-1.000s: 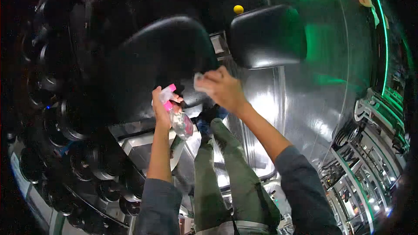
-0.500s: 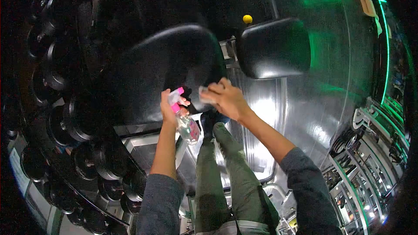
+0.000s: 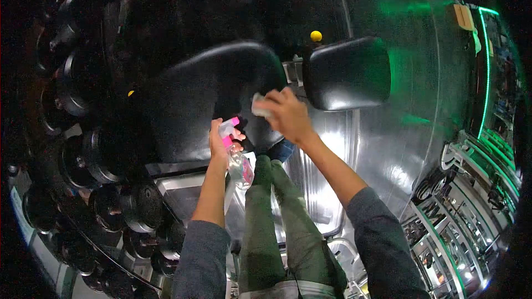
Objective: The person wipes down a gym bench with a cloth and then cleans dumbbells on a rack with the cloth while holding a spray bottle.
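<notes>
My left hand (image 3: 217,143) is wrapped round the neck of a clear spray bottle (image 3: 240,169) with a pink and white trigger head. The bottle is tilted, its nozzle pointing up and to the right. In my right hand (image 3: 292,117) is a small pale cloth (image 3: 259,105), folded and slightly blurred. Both hands are over the near right part of a large black bench pad (image 3: 188,94). Whether the cloth touches the pad I cannot tell. A smaller black pad (image 3: 348,75) is to the right, beyond my right hand.
Racks of black dumbbells (image 3: 141,207) line the left side. A yellow ball (image 3: 316,36) lies behind the smaller pad. Shiny dark floor (image 3: 410,105) stretches to the right, with metal gym equipment (image 3: 449,210) and a green light strip (image 3: 486,88) beyond. My legs (image 3: 257,227) are below.
My right hand has shifted slightly left and up with the cloth. My left hand still grips the bottle. The view has tilted a little, so the pads appear lower.
</notes>
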Available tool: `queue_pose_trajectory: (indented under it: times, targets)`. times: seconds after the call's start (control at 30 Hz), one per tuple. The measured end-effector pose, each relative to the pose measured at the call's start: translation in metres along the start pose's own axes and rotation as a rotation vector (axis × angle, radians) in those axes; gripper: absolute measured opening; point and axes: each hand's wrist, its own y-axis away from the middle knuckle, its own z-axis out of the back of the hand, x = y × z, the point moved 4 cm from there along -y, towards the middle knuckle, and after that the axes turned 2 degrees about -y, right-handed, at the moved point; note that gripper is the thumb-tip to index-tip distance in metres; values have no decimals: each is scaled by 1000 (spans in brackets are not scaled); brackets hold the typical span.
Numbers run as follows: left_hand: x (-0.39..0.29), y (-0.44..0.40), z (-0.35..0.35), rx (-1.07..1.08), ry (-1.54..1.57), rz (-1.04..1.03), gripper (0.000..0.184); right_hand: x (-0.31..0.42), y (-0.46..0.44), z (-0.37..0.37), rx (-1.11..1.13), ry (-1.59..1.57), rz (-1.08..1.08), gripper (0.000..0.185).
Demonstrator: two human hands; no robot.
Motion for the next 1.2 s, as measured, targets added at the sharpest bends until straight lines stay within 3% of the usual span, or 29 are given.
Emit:
queue_pose_trajectory:
  times: [0.07,0.13,0.33,0.4,0.5,0.67,0.9,1.07,1.13,1.2]
  targets:
    - [-2,3,-2,-21,-5,15,53,8,7,-7,204,6,164,42]
    - [2,-1,2,6,29,7,52,6,2,-1,239,5,173,43]
    - [4,-2,4,19,6,14,52,-16,-40,10,-150,30,-247,38]
    - [6,-3,4,1,-4,20,52,-10,-41,6,-147,31,-267,40]
    - [7,-2,4,13,29,-11,54,8,-28,-4,96,22,-52,45]
    - [8,-6,4,36,0,20,57,7,-25,4,285,29,91,49]
    - [6,-4,7,77,6,25,59,-9,-70,14,-46,45,-184,45]
    - [10,-6,7,56,70,48,54,11,-48,7,135,58,36,49]
    - [11,-6,10,52,49,11,54,16,-48,7,328,90,178,48]
    - [10,-7,11,39,28,-27,54,8,-68,12,347,111,201,45]
